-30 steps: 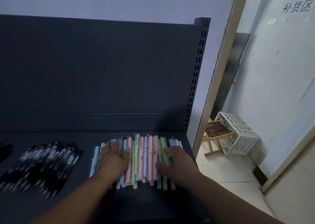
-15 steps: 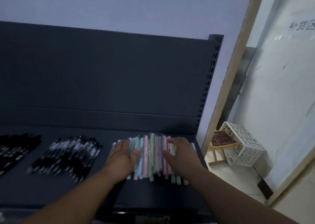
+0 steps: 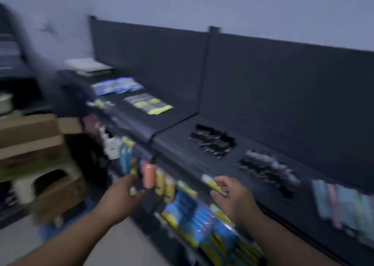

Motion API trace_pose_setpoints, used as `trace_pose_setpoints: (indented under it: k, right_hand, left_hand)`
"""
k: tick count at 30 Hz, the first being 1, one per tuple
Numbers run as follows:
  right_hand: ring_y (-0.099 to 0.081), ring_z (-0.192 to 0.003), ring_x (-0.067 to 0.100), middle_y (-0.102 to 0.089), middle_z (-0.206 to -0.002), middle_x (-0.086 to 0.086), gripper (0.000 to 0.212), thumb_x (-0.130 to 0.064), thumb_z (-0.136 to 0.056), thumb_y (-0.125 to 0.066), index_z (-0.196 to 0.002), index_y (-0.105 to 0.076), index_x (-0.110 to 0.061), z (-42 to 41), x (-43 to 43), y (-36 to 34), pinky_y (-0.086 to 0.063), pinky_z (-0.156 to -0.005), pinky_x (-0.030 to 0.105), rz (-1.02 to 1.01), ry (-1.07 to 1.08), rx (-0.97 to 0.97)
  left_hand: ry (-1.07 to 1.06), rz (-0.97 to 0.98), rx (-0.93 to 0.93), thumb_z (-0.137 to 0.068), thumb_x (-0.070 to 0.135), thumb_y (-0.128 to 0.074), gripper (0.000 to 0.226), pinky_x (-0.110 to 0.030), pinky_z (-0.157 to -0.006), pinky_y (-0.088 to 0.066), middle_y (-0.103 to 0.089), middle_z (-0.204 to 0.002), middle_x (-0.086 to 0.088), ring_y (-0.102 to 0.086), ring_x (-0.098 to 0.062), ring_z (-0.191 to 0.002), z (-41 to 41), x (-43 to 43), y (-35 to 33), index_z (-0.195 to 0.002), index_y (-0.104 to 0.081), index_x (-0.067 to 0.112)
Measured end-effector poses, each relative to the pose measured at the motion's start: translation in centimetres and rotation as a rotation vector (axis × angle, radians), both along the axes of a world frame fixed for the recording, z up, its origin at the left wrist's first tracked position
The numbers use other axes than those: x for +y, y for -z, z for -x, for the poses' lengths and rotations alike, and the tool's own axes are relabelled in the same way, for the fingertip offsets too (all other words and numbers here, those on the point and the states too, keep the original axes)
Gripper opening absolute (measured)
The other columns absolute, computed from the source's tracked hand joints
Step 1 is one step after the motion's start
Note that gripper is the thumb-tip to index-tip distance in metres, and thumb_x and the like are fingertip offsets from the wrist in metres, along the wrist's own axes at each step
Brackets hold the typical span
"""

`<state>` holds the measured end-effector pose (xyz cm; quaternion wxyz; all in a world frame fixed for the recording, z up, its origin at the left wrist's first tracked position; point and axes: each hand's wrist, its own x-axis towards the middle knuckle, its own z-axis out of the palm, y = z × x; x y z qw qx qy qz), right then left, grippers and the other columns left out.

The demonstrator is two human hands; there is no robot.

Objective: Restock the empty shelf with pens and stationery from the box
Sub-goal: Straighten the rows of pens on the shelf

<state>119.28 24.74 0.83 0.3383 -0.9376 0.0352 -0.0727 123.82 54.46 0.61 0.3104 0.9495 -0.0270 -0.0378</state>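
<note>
Your pastel pens (image 3: 342, 203) — blue, pink, greenish — lie in a row at the far right end of the dark shelf (image 3: 178, 128), pretty smeared by blur. Left of them sits a grey-black pen heap (image 3: 267, 170), then a black pen heap (image 3: 212, 141), each apart from the next. Both hands hover off the shelf's front edge holding nothing: your left hand (image 3: 121, 197) has loose fingers, your right hand (image 3: 232, 199) is lightly curled. Blue packs (image 3: 192, 221) sit below — cardboard boxes (image 3: 30, 132) far left.
</note>
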Motion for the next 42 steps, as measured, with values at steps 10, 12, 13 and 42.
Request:
trace_pose_setpoints:
  k: [10,12,13,42]
  right_hand:
    - [-0.060,-0.087,0.007,-0.064,-0.102,-0.009,0.037,-0.029,-0.079,-0.074,-0.114,-0.063,-0.023,-7.7,23.2,7.9,-0.048,-0.087,0.023,0.022,-0.402,0.293]
    - [-0.057,-0.088,0.005,-0.064,-0.107,-0.006,0.039,-0.030,-0.080,-0.074,-0.117,-0.062,-0.022,-9.4,26.5,9.0,-0.042,-0.081,0.015,0.058,-0.491,0.323]
    - [-0.056,-0.088,0.005,-0.065,-0.109,-0.004,0.040,-0.030,-0.080,-0.074,-0.117,-0.062,-0.021,-10.3,28.0,9.5,-0.041,-0.079,0.013,0.079,-0.531,0.329]
    - [-0.053,-0.116,0.012,-0.053,-0.130,-0.004,0.050,-0.038,-0.087,-0.065,-0.133,-0.050,-0.025,-54.3,57.1,9.6,-0.045,-0.097,0.028,0.173,-0.768,0.216]
  left_hand:
    - [-0.534,-0.056,0.075,-0.086,0.037,-0.065,0.061,-0.029,-0.100,-0.040,-0.049,-0.139,-0.003,-0.050,-0.018,-0.122,7.7,24.4,4.8,-0.140,-0.041,0.022]
    - [-0.609,-0.065,0.102,-0.086,0.038,-0.064,0.063,-0.027,-0.102,-0.037,-0.045,-0.142,-0.002,-0.047,-0.016,-0.126,8.5,26.8,5.6,-0.142,-0.039,0.023]
    - [-0.633,-0.071,0.118,-0.087,0.038,-0.064,0.063,-0.026,-0.103,-0.036,-0.044,-0.143,-0.001,-0.046,-0.016,-0.127,8.6,27.9,6.1,-0.142,-0.038,0.023]
    - [-0.805,-0.115,0.129,-0.086,0.033,-0.064,0.062,-0.031,-0.099,-0.040,-0.043,-0.143,-0.003,-0.046,-0.020,-0.124,-30.6,51.5,8.6,-0.141,-0.040,0.020]
